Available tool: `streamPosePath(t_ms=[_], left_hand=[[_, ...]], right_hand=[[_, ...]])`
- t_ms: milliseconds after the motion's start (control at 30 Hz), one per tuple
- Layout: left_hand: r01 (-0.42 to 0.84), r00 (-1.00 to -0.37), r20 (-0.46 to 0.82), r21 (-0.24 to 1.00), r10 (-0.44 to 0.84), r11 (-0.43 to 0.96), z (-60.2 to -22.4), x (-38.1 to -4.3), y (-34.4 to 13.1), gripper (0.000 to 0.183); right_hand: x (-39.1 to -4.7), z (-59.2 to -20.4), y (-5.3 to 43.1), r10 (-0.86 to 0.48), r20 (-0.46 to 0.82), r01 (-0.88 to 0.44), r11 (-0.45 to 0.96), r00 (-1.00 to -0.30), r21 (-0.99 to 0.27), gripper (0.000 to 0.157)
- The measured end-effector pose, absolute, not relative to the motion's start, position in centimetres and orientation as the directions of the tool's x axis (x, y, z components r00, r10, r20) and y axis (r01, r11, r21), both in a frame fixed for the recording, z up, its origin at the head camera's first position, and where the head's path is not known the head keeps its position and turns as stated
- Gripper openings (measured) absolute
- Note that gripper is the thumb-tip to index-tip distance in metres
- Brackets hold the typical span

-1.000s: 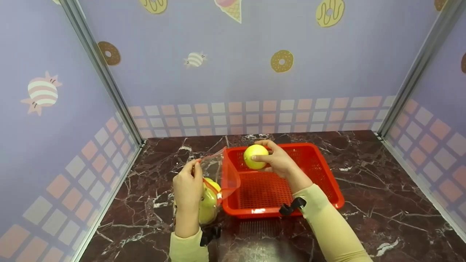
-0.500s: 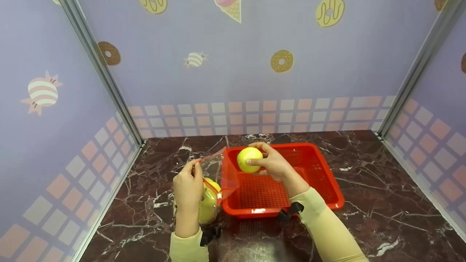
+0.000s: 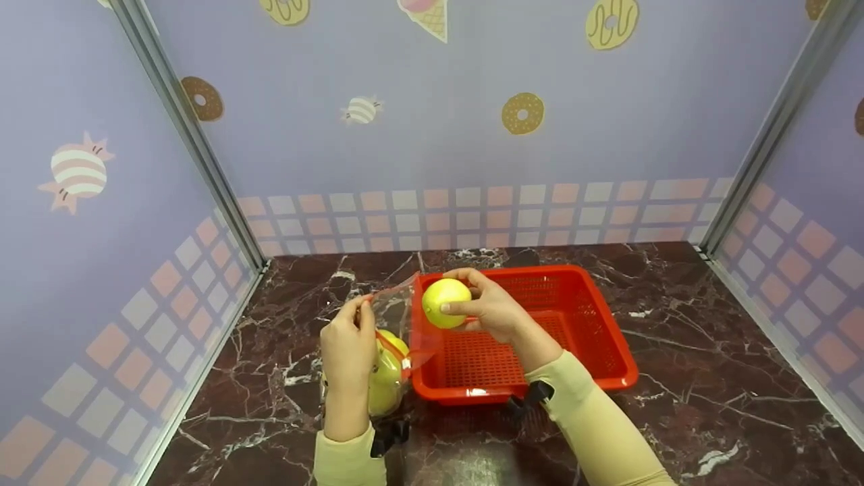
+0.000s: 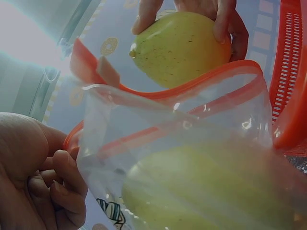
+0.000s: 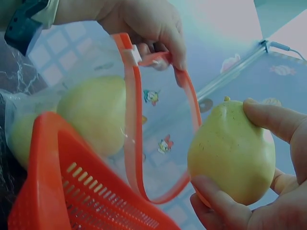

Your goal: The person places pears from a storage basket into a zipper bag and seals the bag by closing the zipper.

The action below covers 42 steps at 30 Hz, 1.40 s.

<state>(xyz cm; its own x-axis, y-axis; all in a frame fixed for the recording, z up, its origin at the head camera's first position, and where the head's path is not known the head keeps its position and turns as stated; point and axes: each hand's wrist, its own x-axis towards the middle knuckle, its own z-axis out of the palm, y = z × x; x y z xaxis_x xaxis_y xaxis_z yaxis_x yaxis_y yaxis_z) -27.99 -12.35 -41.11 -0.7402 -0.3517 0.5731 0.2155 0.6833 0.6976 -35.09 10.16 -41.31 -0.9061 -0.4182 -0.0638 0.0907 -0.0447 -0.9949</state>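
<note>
My left hand (image 3: 349, 344) pinches the red-edged rim of a clear zip bag (image 4: 96, 124), its mouth held apart. Yellow-green pears (image 5: 98, 112) lie inside the bag, partly behind my left hand in the head view. A white slider (image 5: 135, 55) sits on the red zip close to my left fingers. With thumb and fingers, my right hand (image 3: 496, 314) grips another yellow-green pear (image 3: 445, 302) above the left side of a red basket. In the right wrist view that pear (image 5: 232, 153) is right at the bag's open mouth, stem upward.
The red perforated plastic basket (image 3: 624, 378) stands just right of the bag on a dark marbled table (image 3: 702, 337). Patterned lilac panels (image 3: 472, 148) enclose the back and both sides, with metal posts (image 3: 202, 148) at the corners.
My right hand has carried the pear leftward and slightly down, from over the basket to the bag's mouth. My left hand and the bag have stayed in place.
</note>
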Motion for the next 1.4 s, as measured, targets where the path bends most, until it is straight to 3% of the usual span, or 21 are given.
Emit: streamPosePath(t_ms=[833, 1233, 1400], left_hand=[[0.245, -0.728, 0.599, 0.682, -0.334, 0.689, -41.1, -28.1, -12.5, 0.020], [0.224, -0.744, 0.575, 0.694, -0.340, 0.684, -41.1, -28.0, -12.5, 0.020], [0.219, -0.749, 0.565, 0.703, -0.345, 0.677, -41.1, -27.9, -12.5, 0.020]], right_hand=[[-34.0, -41.4, 4.7, -0.487, -0.106, 0.140, -0.033, -0.867, -0.990, 0.060], [-34.4, -42.2, 2.6, -0.359, -0.051, 0.009, 0.119, -0.932, -0.993, 0.064], [-34.2, -42.3, 2.4, -0.345, -0.080, 0.036, 0.133, -0.935, -0.990, 0.063]])
